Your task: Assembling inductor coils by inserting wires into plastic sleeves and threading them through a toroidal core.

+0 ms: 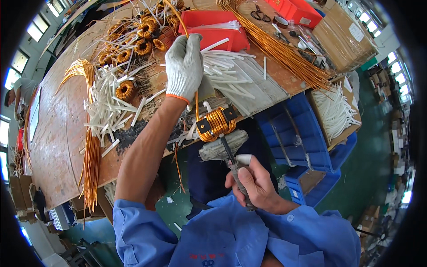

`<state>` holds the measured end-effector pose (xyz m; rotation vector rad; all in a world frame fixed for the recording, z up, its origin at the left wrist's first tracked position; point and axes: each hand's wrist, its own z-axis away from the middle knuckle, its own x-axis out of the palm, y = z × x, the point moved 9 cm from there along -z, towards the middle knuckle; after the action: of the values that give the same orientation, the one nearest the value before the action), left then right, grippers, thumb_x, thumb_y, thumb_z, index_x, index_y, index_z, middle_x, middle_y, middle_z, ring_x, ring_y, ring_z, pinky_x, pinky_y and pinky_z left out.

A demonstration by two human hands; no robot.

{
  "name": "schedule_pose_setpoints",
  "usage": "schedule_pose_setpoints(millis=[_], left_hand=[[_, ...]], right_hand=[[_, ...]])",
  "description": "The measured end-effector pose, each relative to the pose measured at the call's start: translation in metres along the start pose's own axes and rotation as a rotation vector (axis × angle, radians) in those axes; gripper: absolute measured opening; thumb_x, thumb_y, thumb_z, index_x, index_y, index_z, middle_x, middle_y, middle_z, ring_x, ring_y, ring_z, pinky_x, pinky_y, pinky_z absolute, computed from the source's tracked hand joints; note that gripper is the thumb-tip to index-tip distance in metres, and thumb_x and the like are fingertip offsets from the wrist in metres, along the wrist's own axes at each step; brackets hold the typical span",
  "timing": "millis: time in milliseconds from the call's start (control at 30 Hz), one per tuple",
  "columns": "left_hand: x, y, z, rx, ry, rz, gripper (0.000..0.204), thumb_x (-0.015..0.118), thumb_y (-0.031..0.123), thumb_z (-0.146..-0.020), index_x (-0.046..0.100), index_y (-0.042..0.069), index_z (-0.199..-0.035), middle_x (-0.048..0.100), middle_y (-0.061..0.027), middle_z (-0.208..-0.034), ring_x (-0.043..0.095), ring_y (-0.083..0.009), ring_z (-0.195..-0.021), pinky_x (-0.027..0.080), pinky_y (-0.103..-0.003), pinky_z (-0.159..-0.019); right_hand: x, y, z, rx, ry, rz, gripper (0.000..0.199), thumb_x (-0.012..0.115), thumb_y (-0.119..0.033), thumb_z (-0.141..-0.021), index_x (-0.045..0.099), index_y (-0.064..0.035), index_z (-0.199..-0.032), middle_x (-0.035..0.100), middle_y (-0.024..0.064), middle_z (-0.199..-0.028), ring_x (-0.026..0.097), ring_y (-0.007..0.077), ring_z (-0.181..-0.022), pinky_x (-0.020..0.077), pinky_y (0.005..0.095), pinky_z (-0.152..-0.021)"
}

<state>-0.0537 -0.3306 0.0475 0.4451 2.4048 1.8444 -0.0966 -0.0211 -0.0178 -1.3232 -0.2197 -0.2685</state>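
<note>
My left hand (pixel 184 66), in a white knit glove with an orange cuff, grips a strand of copper wire (pixel 196 102) that runs down to a copper-wound coil (pixel 216 123) with black end pieces. The coil sits on a taped wooden block (pixel 220 147) at the table's front edge. My bare right hand (pixel 253 182), with a white sleeve on one fingertip, grips a dark tool handle (pixel 240 178) whose shaft runs up to the coil.
On the wooden table (pixel 58 133) lie several wound copper rings (pixel 142 40), white sleeving pieces (pixel 106 107), copper wire bundles (pixel 284 49) and red trays (pixel 213 26). Blue crates (pixel 298 133) and a box of white tubes (pixel 333 111) stand at the right. Another person (pixel 20 91) is at the far left.
</note>
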Motion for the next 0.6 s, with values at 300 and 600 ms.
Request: schedule_pose_setpoints(millis=[300,600], left_hand=[[0.044,-0.007,-0.022,0.137,-0.227,-0.218,0.033,0.06,0.026,-0.109,0.074,-0.004,-0.117,0.058,0.0044,-0.071,0.051,-0.0023,-0.061,0.039,-0.022,-0.054],[0.012,0.012,0.074,-0.386,-0.189,0.385,0.048,0.057,0.037,-0.112,0.062,-0.003,-0.138,0.066,-0.0083,-0.089,0.063,-0.0197,-0.074,0.055,-0.038,-0.069]], right_hand=[[-0.001,-0.029,-0.027,0.077,0.023,0.135,0.027,0.051,-0.024,-0.115,0.043,0.0007,-0.125,0.068,0.0141,-0.094,0.058,0.01,-0.056,0.0479,0.0265,-0.045],[-0.013,-0.018,0.028,0.023,0.097,0.554,0.018,0.054,-0.017,-0.112,0.049,0.0002,-0.115,0.058,0.0064,-0.074,0.055,0.0124,-0.06,0.0463,0.032,-0.057]])
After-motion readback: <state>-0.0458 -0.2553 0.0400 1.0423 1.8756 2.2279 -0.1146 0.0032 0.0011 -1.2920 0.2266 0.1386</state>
